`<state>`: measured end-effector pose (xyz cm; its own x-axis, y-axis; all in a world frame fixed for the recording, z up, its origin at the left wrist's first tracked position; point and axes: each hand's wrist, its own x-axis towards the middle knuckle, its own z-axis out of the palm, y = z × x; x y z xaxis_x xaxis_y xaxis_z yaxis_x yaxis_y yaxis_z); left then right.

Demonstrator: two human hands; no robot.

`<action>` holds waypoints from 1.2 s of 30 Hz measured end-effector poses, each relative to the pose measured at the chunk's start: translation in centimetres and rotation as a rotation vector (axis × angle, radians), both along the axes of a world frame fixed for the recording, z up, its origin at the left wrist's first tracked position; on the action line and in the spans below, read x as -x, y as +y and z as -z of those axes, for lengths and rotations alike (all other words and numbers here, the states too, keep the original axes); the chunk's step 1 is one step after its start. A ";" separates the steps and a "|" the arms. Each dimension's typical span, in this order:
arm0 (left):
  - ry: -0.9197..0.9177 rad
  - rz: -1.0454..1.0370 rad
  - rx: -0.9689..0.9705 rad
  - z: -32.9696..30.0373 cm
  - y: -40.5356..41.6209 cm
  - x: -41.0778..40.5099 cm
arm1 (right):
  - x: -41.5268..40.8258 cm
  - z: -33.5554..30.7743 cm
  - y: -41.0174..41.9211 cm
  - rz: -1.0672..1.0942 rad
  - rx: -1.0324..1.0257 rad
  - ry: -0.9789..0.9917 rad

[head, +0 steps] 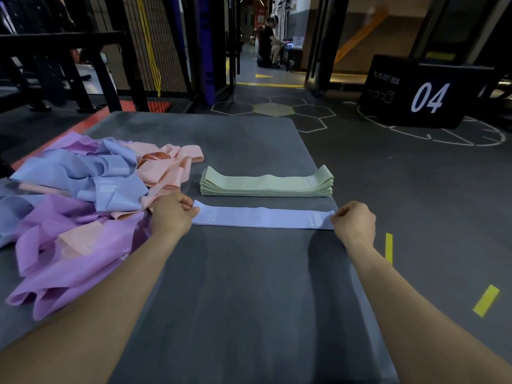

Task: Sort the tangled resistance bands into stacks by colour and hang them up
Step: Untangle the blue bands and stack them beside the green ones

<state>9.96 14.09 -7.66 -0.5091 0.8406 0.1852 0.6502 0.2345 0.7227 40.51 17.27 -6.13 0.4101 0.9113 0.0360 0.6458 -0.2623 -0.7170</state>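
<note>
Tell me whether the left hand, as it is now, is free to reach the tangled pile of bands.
Probably yes, once it lets go. The left hand pinches one end of the blue band, so it is occupied. The tangled pile lies right beside it on the mat, with nothing between them.

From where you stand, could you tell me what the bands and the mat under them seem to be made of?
The blue band and green stack look like matte woven elastic fabric: no shine, printed text, soft limp folds. The grey mat seems rubber or foam, dull and faintly streaked; which one I cannot tell.
</note>
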 end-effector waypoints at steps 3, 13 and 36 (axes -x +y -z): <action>0.024 0.010 0.040 -0.3 -0.2 -0.1 | 0.1 0.0 0.0 -0.003 0.027 -0.035; 0.107 0.002 0.200 -1.6 -0.4 -0.7 | 0.3 -0.6 0.7 0.035 0.139 -0.025; 0.076 0.118 -0.052 -3.0 -3.9 -0.3 | 6.7 -1.8 -1.5 -0.226 -0.130 -0.141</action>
